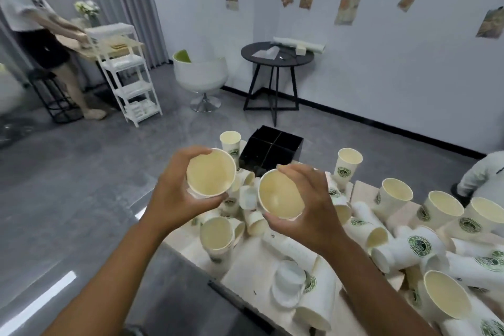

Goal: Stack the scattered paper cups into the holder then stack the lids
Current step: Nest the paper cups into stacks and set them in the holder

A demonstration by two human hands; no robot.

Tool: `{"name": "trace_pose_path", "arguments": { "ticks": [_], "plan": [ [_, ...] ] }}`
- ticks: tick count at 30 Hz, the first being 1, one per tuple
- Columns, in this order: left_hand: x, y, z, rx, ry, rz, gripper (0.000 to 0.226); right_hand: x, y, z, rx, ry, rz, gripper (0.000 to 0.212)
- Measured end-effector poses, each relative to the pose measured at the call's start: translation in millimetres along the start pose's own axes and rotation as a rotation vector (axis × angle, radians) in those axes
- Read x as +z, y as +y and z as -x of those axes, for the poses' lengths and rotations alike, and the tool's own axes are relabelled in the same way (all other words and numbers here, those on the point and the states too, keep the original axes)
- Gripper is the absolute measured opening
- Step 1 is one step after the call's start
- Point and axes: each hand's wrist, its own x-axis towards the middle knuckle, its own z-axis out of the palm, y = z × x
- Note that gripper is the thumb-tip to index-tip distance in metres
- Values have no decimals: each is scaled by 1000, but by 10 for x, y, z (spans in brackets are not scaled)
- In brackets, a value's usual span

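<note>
a: so, where do the hands sit against the black holder [271,151]?

b: both hover on the near side of it. the left hand [174,196] grips a paper cup [210,172], mouth up toward the camera, thumb curled over the far rim and fingers wrapped round the near wall. the right hand [311,209] grips a second paper cup [281,194] just beside the first, fingers curled over its far rim, thumb pressed against the near edge.

a: do the two cups touch?

b: no, a narrow gap shows between them, and both are held above the wooden table [253,273].

a: and the holder itself?

b: it stands at the far end of the table, a black box split into four compartments; i cannot tell what is inside.

a: the rest of the cups?

b: scattered on the table nearer than the holder and to its right, some upright, many on their sides with green logos showing. one upright cup [230,142] stands just left of the holder, another [347,162] to its right. a white lid [289,279] rests among the cups well on the near side of the holder.

a: beyond the holder?

b: a round black side table [276,56] and a white chair [200,75] by the wall.
</note>
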Motion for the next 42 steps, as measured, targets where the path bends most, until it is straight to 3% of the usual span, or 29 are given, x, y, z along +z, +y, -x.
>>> {"name": "trace_pose_path", "arguments": {
  "ticks": [5,13,23,29,42],
  "plan": [
    [-458,-229,-53,-42,82,-49,85,473,-264,-325,-45,-83,-87,82],
    [-727,-503,-47,-69,180,25,87,1043,-341,-394,42,-206,-138,81],
    [-816,-556,-201,-56,187,152,91,1463,-243,-158,230,-383,-88,85],
    [-660,-467,-45,-64,83,228,90,1622,-116,106,278,-439,-62,90],
    [-115,-558,275,-153,-166,195,95,1226,-230,83,165,-110,-193,100]
  ]
}}
